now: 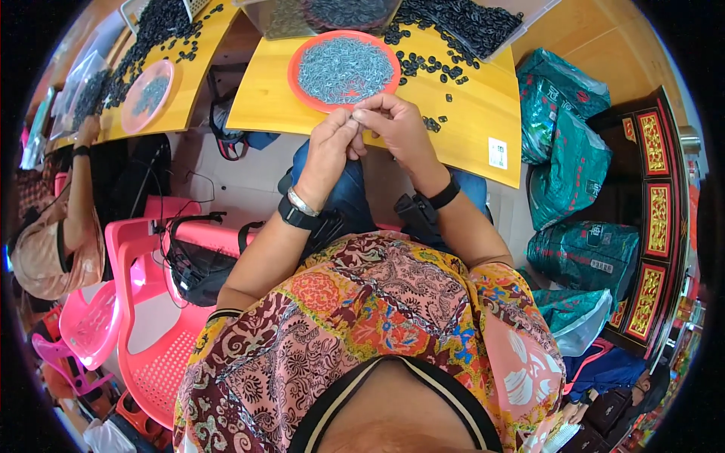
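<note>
L hand (332, 145) + R hand (396, 127) meet fingertip to fingertip in front of torso, thumbs/fingers pinched together; can't tell if a small pc sits between, fingers cover it. R hand a bit farther fwd, its index finger over near rim of orange-red plate (295, 83) in this view.

Plate lies straight ahead of both hands, just beyond fingertips, R nearer. Holds heap of slim grey metal pcs (343, 69), lying every which way, no common long axis. Small black pcs (432, 124) just fwd-right of R hand, so R nearer to these too; bigger black pile (464, 29) farther out, right of plate. Clear bin (278, 21) behind plate, black pcs inside. All on yellow table (260, 94), whose near edge runs approx. L-R under the wrists.

Writing: white sticker (498, 153) on table, right of hands, marks too small to read. Teal bags (580, 175) on floor, far right, carry printed characters + red marks, not copied here. Dark cabinet (633, 140) beyond has red/gold panels.

Far left, co-worker's hand (89, 130) at another yellow table, near pink plate (130, 119) w/ similar grey pcs.
</note>
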The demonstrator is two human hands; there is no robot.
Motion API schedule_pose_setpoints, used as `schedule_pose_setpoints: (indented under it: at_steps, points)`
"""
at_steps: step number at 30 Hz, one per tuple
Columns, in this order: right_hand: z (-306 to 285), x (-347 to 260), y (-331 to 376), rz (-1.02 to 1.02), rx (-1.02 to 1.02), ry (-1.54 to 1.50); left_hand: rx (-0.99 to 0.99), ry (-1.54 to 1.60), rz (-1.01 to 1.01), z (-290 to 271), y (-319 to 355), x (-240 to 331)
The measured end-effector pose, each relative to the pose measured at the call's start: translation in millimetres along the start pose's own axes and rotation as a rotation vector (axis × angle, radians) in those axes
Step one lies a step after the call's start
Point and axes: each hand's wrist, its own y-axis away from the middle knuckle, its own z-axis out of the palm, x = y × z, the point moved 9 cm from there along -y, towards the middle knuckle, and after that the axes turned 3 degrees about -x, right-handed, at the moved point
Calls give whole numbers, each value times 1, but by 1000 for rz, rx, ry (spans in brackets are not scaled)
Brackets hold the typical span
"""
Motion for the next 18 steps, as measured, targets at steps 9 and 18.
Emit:
schedule_pose_setpoints:
  at_steps: [9,18]
  points:
    - [-1,-5,-3,76,-71,181,58,-73,3,-11,0,-2]
    - [-12,1,-73,80,-258,594,222,20,74,-30,0,12]
